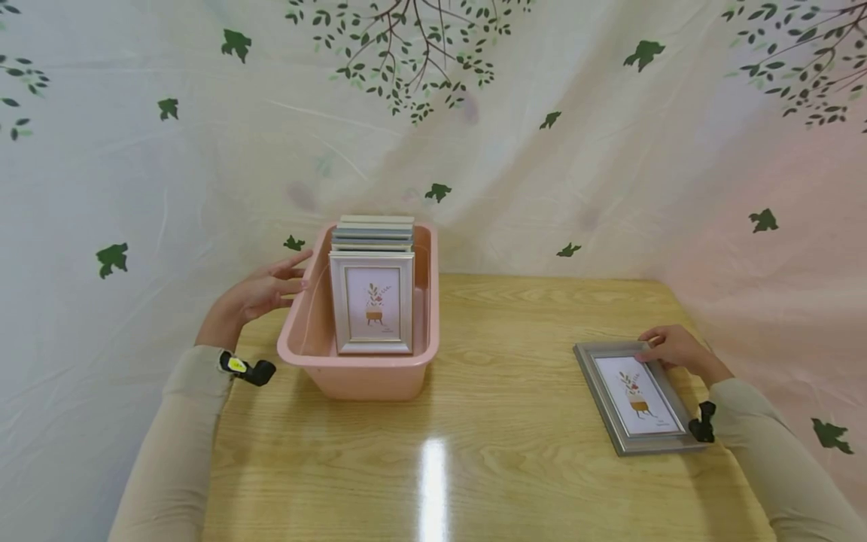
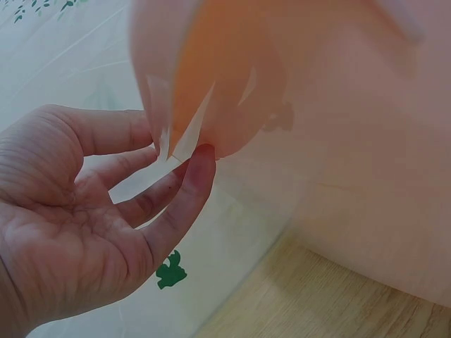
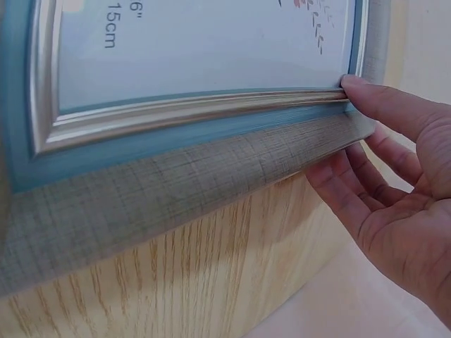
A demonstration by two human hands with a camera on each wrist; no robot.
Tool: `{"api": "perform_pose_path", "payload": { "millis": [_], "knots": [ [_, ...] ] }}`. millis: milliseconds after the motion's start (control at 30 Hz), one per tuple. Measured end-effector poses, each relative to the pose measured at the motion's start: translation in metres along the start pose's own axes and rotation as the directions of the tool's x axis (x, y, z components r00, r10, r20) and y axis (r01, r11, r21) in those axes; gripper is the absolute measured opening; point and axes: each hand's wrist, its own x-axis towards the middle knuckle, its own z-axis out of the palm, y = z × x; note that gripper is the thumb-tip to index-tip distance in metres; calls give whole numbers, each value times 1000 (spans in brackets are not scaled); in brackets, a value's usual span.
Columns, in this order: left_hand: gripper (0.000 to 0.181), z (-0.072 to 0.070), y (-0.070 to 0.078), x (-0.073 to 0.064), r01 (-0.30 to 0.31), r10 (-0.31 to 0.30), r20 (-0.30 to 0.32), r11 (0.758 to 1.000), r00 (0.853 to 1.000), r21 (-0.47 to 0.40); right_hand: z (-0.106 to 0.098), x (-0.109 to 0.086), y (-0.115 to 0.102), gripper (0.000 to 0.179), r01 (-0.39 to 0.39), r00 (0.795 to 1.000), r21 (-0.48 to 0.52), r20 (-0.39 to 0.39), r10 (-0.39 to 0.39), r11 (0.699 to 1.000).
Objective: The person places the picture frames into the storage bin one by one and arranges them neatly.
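Observation:
A pink plastic bin [image 1: 379, 376] stands on the left of the table, holding several picture frames on edge. The foremost is a pale silver frame [image 1: 372, 302] with a potted plant print. My left hand [image 1: 260, 292] is at the bin's left side, fingers extended against it below the rim; the left wrist view shows the fingertips [image 2: 203, 158] at the pink wall. To the right, a grey picture frame [image 1: 637, 395] with a similar print lies face up. My right hand [image 1: 673, 350] pinches its far right edge, with the thumb [image 3: 373, 98] on top and the other fingers underneath.
The wood-grain table [image 1: 501, 421] stretches between the bin and the grey frame. Behind it hangs a pale cloth [image 1: 501, 188] printed with leaves and branches, which also runs along both sides. A glare streak lies near the table's front.

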Motion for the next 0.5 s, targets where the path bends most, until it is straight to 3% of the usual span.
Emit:
{"api": "perform_pose_path", "payload": {
  "millis": [500],
  "knots": [
    [80,-1,-1,0,-6,6,10,1000,1000,4,0,4,-2,60,-41,999,-39,-18,40,998]
  ]
}}
